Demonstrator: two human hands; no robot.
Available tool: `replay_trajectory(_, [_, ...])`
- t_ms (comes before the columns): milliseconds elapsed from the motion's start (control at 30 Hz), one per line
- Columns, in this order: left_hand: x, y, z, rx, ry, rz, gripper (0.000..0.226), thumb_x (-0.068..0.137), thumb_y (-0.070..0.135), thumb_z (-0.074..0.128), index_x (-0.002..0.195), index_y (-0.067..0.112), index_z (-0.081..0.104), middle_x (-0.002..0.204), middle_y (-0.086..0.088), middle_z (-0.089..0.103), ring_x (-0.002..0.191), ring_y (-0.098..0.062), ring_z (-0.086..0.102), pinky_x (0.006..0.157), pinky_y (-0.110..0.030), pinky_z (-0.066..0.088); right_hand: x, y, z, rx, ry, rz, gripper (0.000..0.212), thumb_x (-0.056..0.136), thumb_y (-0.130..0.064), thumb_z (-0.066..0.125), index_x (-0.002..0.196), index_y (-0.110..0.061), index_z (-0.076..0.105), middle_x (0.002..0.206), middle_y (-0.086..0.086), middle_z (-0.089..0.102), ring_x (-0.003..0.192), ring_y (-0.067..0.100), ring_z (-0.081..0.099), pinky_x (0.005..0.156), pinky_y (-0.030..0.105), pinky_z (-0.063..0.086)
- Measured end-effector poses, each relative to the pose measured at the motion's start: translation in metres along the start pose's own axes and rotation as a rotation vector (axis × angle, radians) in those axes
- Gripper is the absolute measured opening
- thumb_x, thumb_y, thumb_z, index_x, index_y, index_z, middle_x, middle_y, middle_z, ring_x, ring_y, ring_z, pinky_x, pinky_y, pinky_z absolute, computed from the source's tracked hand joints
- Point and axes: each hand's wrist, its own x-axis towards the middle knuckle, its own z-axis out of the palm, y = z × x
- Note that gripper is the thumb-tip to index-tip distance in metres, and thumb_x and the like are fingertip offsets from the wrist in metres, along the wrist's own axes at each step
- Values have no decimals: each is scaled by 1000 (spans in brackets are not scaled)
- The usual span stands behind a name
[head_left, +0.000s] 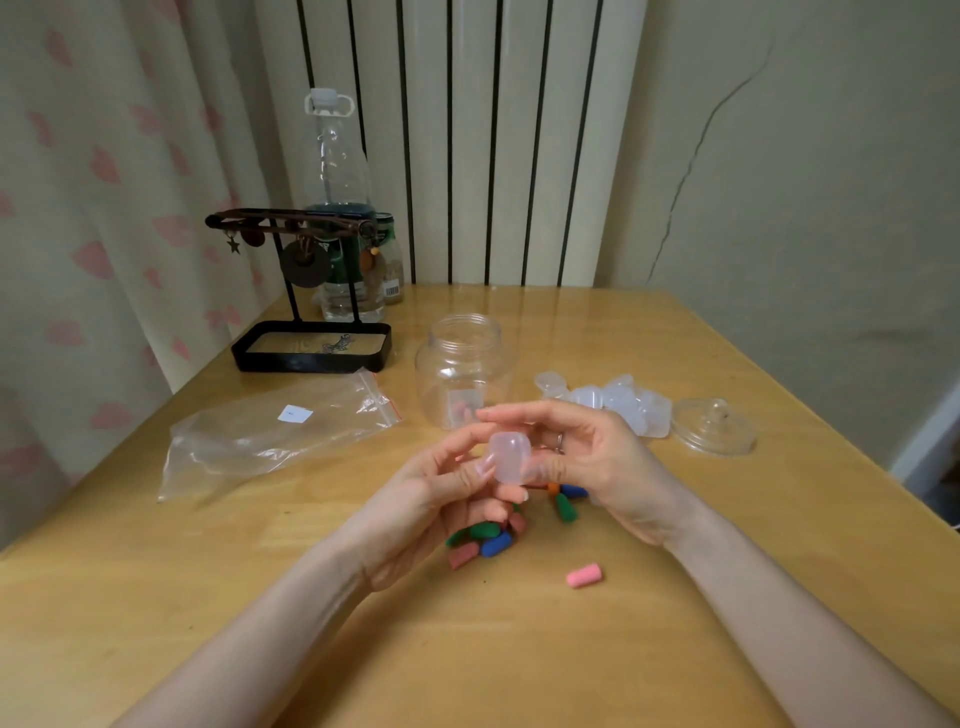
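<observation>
A small translucent plastic case (510, 458) is held above the table between both hands. My left hand (441, 499) pinches its left side with thumb and fingers. My right hand (597, 467) grips its right side, index finger stretched over the top. Under the hands lies a small pile of coloured foam earplugs (485, 540), green, blue, pink and orange. One pink earplug (585, 575) lies alone to the right. An open clear jar (462, 371) stands behind the hands with something small and pink inside.
Several more translucent cases (618, 400) lie at the right, beside the jar's clear lid (714, 427). An empty zip bag (280, 431) lies at the left. A black jewellery stand (311, 343) and a tall bottle (343, 208) stand at the back left.
</observation>
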Motion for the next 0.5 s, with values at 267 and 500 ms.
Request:
replay_trajectory(267, [-1,-1,6,178,-4,40,34,89,25,55,119,7,55,93,-14,71,86,-25,69,75,-26,55,4,9,5,-185,4,-3,36,81,4,65,115,-9,67,129,-2,59,121,10,54,99,29,47])
replay_trajectory(500, [-3,1,5,197,-35,39,34,88,21,49,119,11,52,92,-10,72,82,-22,69,75,-26,55,0,1,4,-124,-77,87,36,84,3,62,118,-11,63,121,-2,65,109,22,61,95,36,49])
